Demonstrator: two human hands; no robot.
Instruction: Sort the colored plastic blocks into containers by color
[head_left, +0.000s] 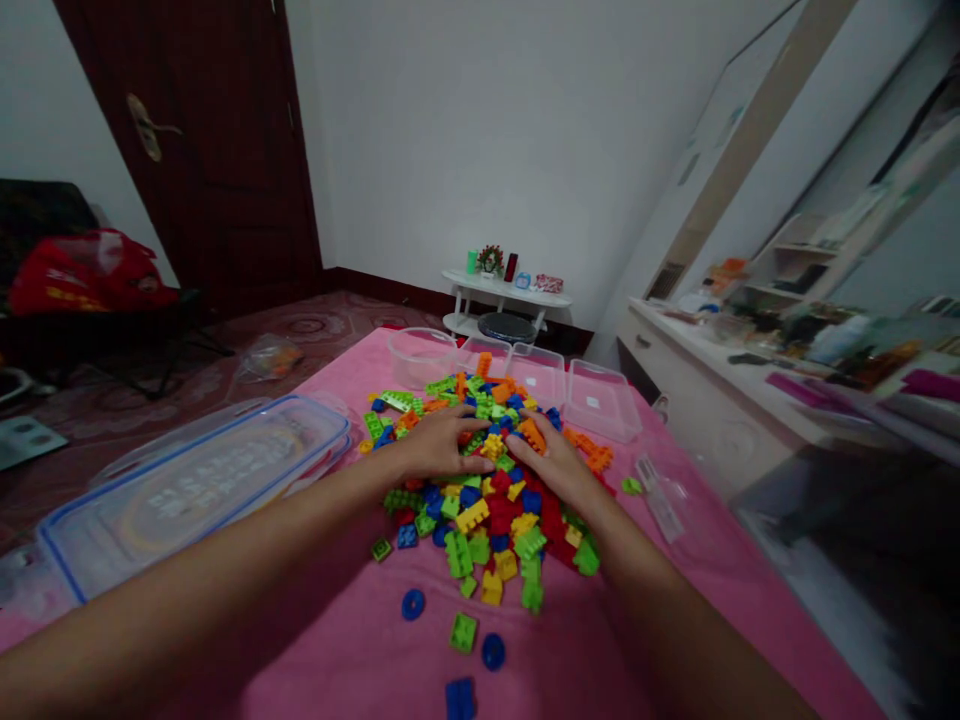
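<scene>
A heap of toy building blocks (499, 515) in red, yellow, green, blue and orange lies on the pink cloth (330, 640). My left hand (439, 442) rests on the left of the heap, its fingers apart and pointing right. On the heap's right side lies my right hand (553, 458), fingers spread near an orange block (532, 436). Between the two hands sits a yellow block (493, 446). Neither hand grips a block. Nearer to me are a green block (463, 632), a blue ring-shaped piece (412, 604) and a blue block (460, 698).
Clear plastic containers (604, 400) line the table's far edge. To the left lie clear lids with blue rims (202, 490). A small clear plastic piece (660, 500) is at the right. Beyond stand a white side table (499, 287) and a white dresser (675, 380).
</scene>
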